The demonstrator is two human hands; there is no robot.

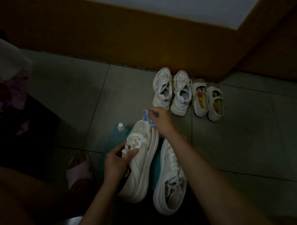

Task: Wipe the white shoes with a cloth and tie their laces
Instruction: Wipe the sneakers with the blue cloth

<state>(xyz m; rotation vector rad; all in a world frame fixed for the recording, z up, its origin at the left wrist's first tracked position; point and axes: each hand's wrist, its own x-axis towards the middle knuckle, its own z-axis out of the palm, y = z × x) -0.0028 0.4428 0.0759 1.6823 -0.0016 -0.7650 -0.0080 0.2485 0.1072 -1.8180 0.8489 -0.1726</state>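
1. Head view, very dim: a grey tiled floor [56,90] runs up to a wall with a brown lower band [114,37].
2. One white platform sneaker [142,165] is tipped onto its side over a teal mat [111,143], toe pointing away from the person, sole facing right.
3. Its partner sneaker [170,182] lies just right of it on the floor, with loose laces.
4. A lace-up white pair [171,91] stands side by side near the wall. Just right of it stands a pair of small white slip-ons [208,101] with colourful insoles.
5. The left hand [116,161] grips the tipped sneaker at the lacing, thumb lying across its upper.
6. The right hand [161,122] is curled round a blue-and-white cloth [148,115], which it holds against that sneaker's toe.
7. A pink slipper [79,171] sits left of the mat.
8. A small clear bottle with a white cap [121,128] stands at the mat's far left corner.
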